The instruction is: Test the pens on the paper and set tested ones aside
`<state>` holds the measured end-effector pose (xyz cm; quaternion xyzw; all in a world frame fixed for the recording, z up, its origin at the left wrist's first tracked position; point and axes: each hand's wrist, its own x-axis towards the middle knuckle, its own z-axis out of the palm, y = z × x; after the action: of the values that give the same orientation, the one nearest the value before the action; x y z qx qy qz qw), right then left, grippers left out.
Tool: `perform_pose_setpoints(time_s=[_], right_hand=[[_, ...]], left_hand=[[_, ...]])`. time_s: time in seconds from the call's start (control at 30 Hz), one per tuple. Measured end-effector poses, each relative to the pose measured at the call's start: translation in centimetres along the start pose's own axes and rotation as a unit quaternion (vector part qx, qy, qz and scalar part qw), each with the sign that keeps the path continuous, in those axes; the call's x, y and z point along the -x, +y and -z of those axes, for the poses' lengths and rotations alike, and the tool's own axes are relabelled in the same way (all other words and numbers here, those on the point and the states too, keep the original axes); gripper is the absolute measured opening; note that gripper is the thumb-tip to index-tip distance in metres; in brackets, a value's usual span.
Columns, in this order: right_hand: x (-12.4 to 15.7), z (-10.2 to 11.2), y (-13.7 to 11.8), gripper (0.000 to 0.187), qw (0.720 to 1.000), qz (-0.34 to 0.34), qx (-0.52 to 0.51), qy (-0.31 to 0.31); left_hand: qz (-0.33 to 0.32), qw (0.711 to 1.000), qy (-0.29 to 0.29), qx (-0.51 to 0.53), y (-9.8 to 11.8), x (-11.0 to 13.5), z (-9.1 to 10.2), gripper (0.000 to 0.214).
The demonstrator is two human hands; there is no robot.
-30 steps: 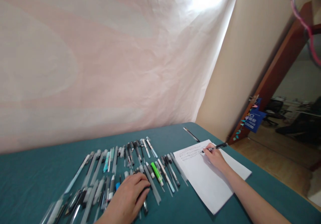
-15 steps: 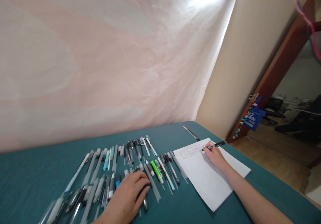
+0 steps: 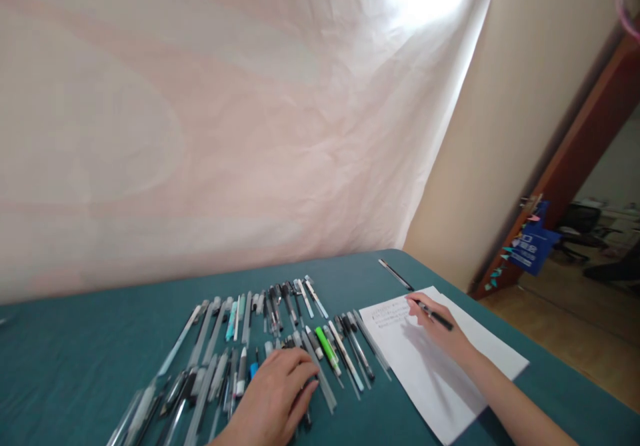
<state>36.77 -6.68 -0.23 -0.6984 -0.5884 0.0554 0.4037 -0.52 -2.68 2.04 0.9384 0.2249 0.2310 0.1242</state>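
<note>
My right hand (image 3: 434, 321) grips a black pen (image 3: 436, 314) above a sheet of white paper (image 3: 425, 373). Its wrist casts a shadow on the page, and the pen's tip is hidden by the fingers. Several lines of handwriting fill the sheet's upper left part. My left hand (image 3: 280, 393) lies over the near part of the spread of pens, its fingers loosely bent and the thumb apart, holding nothing that I can see. Just beyond its fingertips lie a green highlighter (image 3: 327, 349) and a white pen (image 3: 346, 356).
Rows of pens and clear-barrelled refills cover the left and middle of the green tabletop (image 3: 90, 339). One lone pen (image 3: 395, 274) lies behind the paper. A pale cloth (image 3: 225, 133) hangs behind the table. At the right stands a door frame (image 3: 565, 166) with a blue bag (image 3: 533, 243).
My right hand has lifted off the writing, and the pen has swung so its rear end points down and toward me. The left hand stays among the pens. The whole view has shifted slightly.
</note>
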Motion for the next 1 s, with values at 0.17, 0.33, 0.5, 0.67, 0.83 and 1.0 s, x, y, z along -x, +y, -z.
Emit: perform_pose_setpoints(time_s=[0.17,0.33,0.5,0.67,0.83,1.0], right_hand=[[1.1,-3.0,-8.8,0.026,0.953,0.250,0.152,-0.076],[1.2,-7.1,-16.6,0.022,0.894,0.387,0.204,-0.101],[0.5,-9.5,-18.8,0.018,0.880,0.415,0.211,-0.092],[0.3,-10.1,-18.5,0.017,0.889,0.408,0.190,-0.082],[0.3,-10.3,-18.4,0.019,0.902,0.395,0.151,-0.085],[0.4,-10.2,-18.2,0.038,0.922,0.363,0.080,-0.105]], left_hand=[[-0.113,0.993,0.024,0.001,1.0,0.4,0.1,0.036],[-0.219,0.973,0.070,-0.025,0.8,0.6,-1.4,0.042],[-0.161,0.986,0.050,-0.007,0.8,1.0,-0.9,0.038],[-0.093,0.995,-0.002,0.029,1.4,1.4,0.2,0.024],[-0.077,0.996,0.003,0.047,1.4,1.4,-0.1,0.020],[-0.044,0.995,0.025,0.084,1.1,1.4,-0.4,0.030]])
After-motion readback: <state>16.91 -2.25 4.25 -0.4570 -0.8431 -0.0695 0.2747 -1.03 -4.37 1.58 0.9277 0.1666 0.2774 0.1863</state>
